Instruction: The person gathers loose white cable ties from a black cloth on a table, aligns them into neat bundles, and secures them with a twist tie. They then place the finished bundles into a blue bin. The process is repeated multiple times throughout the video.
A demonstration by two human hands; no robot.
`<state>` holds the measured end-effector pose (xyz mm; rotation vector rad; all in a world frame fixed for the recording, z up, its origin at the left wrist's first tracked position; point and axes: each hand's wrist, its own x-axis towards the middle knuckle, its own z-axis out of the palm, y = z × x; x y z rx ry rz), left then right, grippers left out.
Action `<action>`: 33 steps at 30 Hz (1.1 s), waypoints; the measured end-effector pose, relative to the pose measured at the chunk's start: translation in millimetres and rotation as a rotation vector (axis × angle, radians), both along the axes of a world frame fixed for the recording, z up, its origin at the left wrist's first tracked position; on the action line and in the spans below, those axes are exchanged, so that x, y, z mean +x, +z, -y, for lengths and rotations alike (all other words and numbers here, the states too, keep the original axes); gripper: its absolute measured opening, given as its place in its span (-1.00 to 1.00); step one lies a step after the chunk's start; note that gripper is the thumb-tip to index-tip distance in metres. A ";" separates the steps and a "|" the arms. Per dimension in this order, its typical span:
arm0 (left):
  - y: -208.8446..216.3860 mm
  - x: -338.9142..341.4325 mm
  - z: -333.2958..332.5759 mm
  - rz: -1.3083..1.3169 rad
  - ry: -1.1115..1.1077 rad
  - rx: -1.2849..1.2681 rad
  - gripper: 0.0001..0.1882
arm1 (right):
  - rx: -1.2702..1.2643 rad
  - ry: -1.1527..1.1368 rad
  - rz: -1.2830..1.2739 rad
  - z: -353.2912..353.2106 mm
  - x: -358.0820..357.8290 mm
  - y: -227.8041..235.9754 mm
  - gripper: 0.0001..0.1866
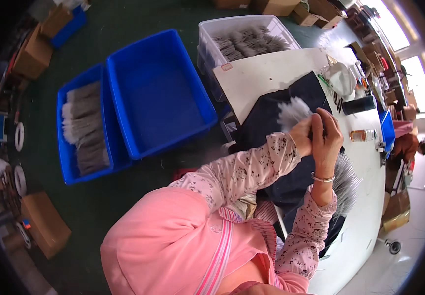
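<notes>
My left hand (pixel 301 138) is closed around the lower end of a fluffy grey-white bristle tuft (pixel 293 112), whose loose ends fan out toward the far left. Pressed up against it, my right hand (pixel 327 140) has its fingers bent and pinched together; what lies between them is hidden. Both hands are above a dark navy cloth (pixel 266 120) spread over the white table (pixel 251 78). Under my right wrist, which wears a bangle, a larger bundle of thin grey bristles (pixel 346 184) rests on the cloth and table.
Left of the table stand a blue tub (pixel 161 93) and another blue tub (pixel 65 162) with bundled grey bristles (pixel 85 128). A white crate (pixel 203 37) of similar bundles is beyond the table's far edge. A small jar (pixel 363 135) and a dark cylinder (pixel 360 105) sit at the right.
</notes>
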<state>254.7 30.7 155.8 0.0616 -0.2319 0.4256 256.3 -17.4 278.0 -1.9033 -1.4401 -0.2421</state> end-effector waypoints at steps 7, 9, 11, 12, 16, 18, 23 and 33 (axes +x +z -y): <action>-78.6 43.1 22.0 -0.423 0.657 0.852 -0.67 | -0.291 0.127 0.014 -15.4 27.7 -28.5 -0.83; -55.4 20.8 21.2 -0.515 0.565 0.630 -0.64 | -0.298 0.105 -0.046 -21.3 32.1 -36.9 -0.78; -11.6 -2.4 11.8 -0.473 0.292 0.136 -0.63 | -0.297 0.073 -0.009 -28.5 39.6 -43.8 -0.73; -3.7 -6.1 8.7 -0.429 0.170 -0.146 -0.63 | -0.364 0.053 0.004 -31.8 41.9 -42.8 -0.73; -101.6 51.6 -11.5 -0.332 0.360 0.378 -0.72 | -0.482 -0.001 0.048 -45.9 48.4 -37.9 -0.72; -111.4 66.6 -1.5 -0.353 0.466 0.721 -0.74 | -0.469 -0.001 0.067 -51.6 48.4 -35.8 -0.72; -36.5 11.9 -5.1 -0.313 -0.263 -0.358 -0.75 | -0.352 -0.030 0.050 -23.5 44.6 -45.6 -0.78; -18.8 -37.2 24.1 -0.026 -0.348 -0.404 -0.75 | -0.078 -0.045 0.105 36.3 -4.5 -47.9 -0.83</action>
